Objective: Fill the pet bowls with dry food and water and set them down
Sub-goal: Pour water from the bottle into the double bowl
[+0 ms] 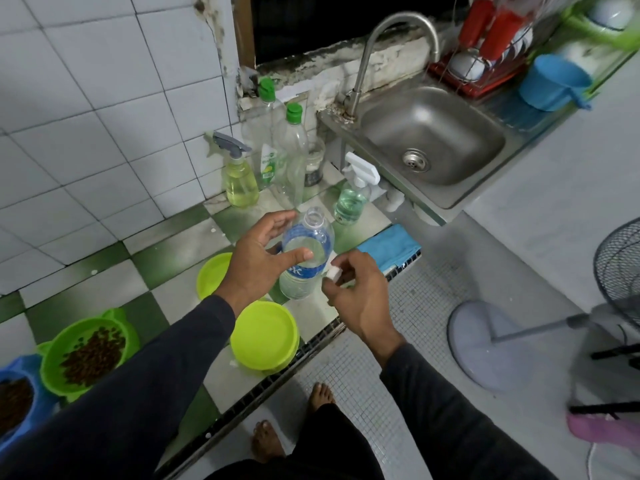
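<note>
The checkered green-and-white floor (pixel 162 258) carries everything for this task, with a steel sink (pixel 429 136) standing above it to the right and a row of spray and soap bottles against the tiled wall. A standing fan sits well apart on the grey floor at the right.

Of the pet bowls, two at the lower left look done: the green cat-eared bowl (pixel 86 351) holds a heap of dry kibble, and the blue bowl (pixel 17 400) at the frame's edge beside it also shows kibble. Two lime-green bowls are the ones left. The nearer one (pixel 265 341) sits just by the floor drain grate and appears dry; the farther one (pixel 213 275) is partly hidden behind the left forearm, so whether it holds any water cannot be told.

The water bottle (pixel 306 254) is upright above the floor between the two lime bowls, uncapped and roughly half full. The left hand (pixel 256 261) grips it, thumb across the front of the label and fingers curled round the back. The right hand (pixel 356 289) is just beside it, its fingers pinching the small white cap (pixel 333 273).

So the food half seems finished, and the water half is about to begin: pouring into the lime bowls, then setting them in place.
</note>
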Available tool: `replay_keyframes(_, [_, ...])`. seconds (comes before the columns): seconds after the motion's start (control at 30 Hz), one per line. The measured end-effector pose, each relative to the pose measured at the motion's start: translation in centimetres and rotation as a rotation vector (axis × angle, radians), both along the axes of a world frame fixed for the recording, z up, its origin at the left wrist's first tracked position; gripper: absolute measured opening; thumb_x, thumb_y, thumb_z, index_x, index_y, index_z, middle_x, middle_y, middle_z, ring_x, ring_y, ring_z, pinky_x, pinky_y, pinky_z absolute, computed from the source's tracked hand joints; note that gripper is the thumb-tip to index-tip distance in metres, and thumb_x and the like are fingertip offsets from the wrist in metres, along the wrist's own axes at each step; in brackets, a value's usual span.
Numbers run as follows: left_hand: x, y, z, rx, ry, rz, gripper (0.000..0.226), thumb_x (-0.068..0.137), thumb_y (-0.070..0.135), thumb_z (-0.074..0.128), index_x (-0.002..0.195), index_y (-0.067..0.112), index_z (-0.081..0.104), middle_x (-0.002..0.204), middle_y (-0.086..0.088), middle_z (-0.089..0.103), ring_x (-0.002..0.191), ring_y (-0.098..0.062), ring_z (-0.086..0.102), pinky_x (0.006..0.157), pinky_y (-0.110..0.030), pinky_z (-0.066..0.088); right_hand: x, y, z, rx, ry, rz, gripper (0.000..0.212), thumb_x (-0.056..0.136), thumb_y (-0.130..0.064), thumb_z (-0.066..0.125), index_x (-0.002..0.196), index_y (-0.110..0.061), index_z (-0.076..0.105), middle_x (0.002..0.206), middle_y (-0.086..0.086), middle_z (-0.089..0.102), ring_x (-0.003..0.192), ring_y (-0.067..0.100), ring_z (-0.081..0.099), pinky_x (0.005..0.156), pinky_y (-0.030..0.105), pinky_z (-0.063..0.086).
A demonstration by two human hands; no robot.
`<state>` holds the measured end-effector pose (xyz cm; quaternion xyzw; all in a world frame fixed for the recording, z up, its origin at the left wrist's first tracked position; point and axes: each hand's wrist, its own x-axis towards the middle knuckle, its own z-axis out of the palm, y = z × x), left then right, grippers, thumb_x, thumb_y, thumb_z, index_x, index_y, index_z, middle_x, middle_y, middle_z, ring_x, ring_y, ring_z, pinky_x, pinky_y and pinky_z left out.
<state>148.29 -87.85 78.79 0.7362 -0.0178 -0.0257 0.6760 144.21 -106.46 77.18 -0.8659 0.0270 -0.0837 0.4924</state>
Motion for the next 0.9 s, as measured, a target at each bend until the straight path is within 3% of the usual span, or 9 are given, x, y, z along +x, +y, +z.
replay_keyframes(0.13, [0.0, 0.1, -0.1, -0.005, -0.017, -0.002, 0.063, 0.073, 0.013, 0.090, 0.128, 0.029, 0.063, 0.136, 0.008, 0.064, 0.130, -0.008, 0.057, 0.107, -0.044, 0.052, 1.2, 0.0, 5.1, 0.082, -0.105, -0.050, 0.024, 0.067, -0.028, 0.071, 0.083, -0.032, 0.055, 0.089, -0.004, 0.061, 0.075, 0.014, 0.064, 0.060, 0.045, 0.059])
replay_keyframes(0.27, [0.0, 0.1, -0.3, 0.006, 0.004, -0.017, 0.079, 0.070, 0.024, 0.092, 0.140, 0.030, 0.056, 0.142, 0.012, 0.060, 0.133, -0.006, 0.054, 0.111, -0.043, 0.048, 2.6, 0.1, 8.3, 0.073, -0.203, -0.026, 0.024, 0.072, -0.021, 0.076, 0.086, -0.023, 0.057, 0.087, -0.003, 0.066, 0.080, 0.017, 0.066, 0.067, 0.047, 0.058])
replay_keyframes(0.4, [-0.8, 0.2, -1.4, 0.060, 0.064, -0.048, 0.091, 0.064, 0.034, 0.095, 0.141, 0.048, 0.047, 0.141, 0.031, 0.053, 0.131, 0.010, 0.048, 0.109, -0.033, 0.043, 4.0, 0.0, 10.3, -0.042, -0.214, 0.076, 0.021, 0.079, -0.018, 0.081, 0.084, -0.019, 0.060, 0.089, -0.006, 0.069, 0.084, 0.008, 0.066, 0.070, 0.035, 0.059])
replay_keyframes(0.5, [-1.0, 0.6, -2.9, 0.102, 0.111, -0.057, 0.101, 0.063, 0.036, 0.098, 0.147, 0.044, 0.044, 0.145, 0.022, 0.054, 0.138, 0.000, 0.046, 0.113, -0.042, 0.044, 4.8, -0.1, 11.1, -0.186, -0.202, 0.194, 0.021, 0.082, -0.021, 0.081, 0.082, -0.020, 0.060, 0.095, -0.006, 0.070, 0.088, 0.010, 0.063, 0.072, 0.034, 0.057])
replay_keyframes(0.63, [-1.0, 0.4, -3.8, 0.097, 0.107, -0.053, 0.095, 0.064, 0.026, 0.097, 0.144, 0.040, 0.049, 0.140, 0.018, 0.060, 0.136, -0.002, 0.049, 0.112, -0.044, 0.048, 5.9, 0.1, 11.4, -0.290, -0.170, 0.320, 0.016, 0.083, -0.017, 0.080, 0.090, -0.020, 0.066, 0.096, -0.004, 0.071, 0.087, 0.013, 0.061, 0.077, 0.038, 0.055])
replay_keyframes(0.77, [-0.6, -0.1, -4.3, 0.129, 0.089, -0.027, 0.088, 0.066, 0.023, 0.096, 0.142, 0.035, 0.053, 0.134, 0.015, 0.065, 0.129, -0.004, 0.056, 0.108, -0.040, 0.052, 6.4, 0.1, 11.1, -0.395, -0.228, 0.396, 0.022, 0.083, -0.008, 0.079, 0.103, -0.013, 0.075, 0.100, -0.001, 0.073, 0.090, 0.016, 0.062, 0.082, 0.034, 0.054])
replay_keyframes(0.9, [-0.1, -0.1, -4.6, 0.144, 0.090, -0.009, 0.081, 0.065, 0.021, 0.097, 0.135, 0.032, 0.057, 0.126, 0.013, 0.068, 0.122, -0.005, 0.060, 0.102, -0.037, 0.055, 6.9, 0.1, 10.8, -0.498, -0.296, 0.445, 0.028, 0.081, -0.004, 0.079, 0.109, -0.012, 0.078, 0.109, 0.004, 0.076, 0.101, 0.026, 0.067, 0.088, 0.024, 0.043])
